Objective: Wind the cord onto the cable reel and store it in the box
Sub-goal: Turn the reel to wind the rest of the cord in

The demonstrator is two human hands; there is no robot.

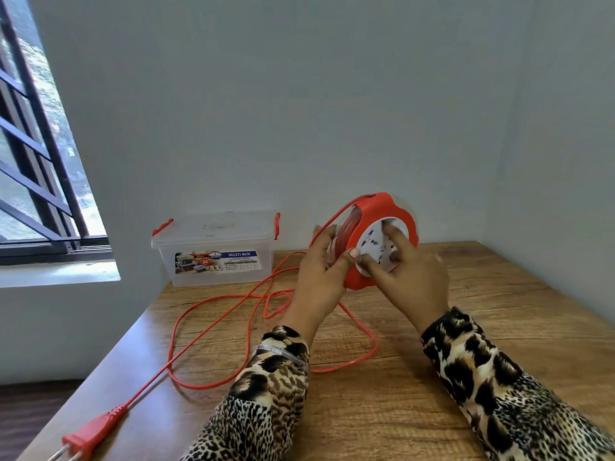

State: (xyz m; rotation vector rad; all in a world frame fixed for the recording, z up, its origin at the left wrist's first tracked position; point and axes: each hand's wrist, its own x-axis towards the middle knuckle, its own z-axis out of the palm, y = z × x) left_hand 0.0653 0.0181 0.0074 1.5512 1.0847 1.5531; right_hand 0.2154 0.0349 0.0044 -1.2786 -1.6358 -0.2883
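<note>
A red cable reel (372, 207) with a white socket face is held up above the wooden table (499, 294). My left hand (319, 271) grips its left rim and back. My right hand (406, 274) presses its fingers into the white centre disc. An orange cord (206, 314) runs from the top of the reel and lies in loose loops on the table. Its red plug (90, 434) rests at the near left edge. A clear plastic box (216, 251) with red latches and its lid on stands at the table's far left corner.
The table sits in a corner of pale walls, with a barred window (33, 161) and sill at the left. Dark floor (30, 414) shows beyond the table's left edge. Leopard-print sleeves cover both forearms.
</note>
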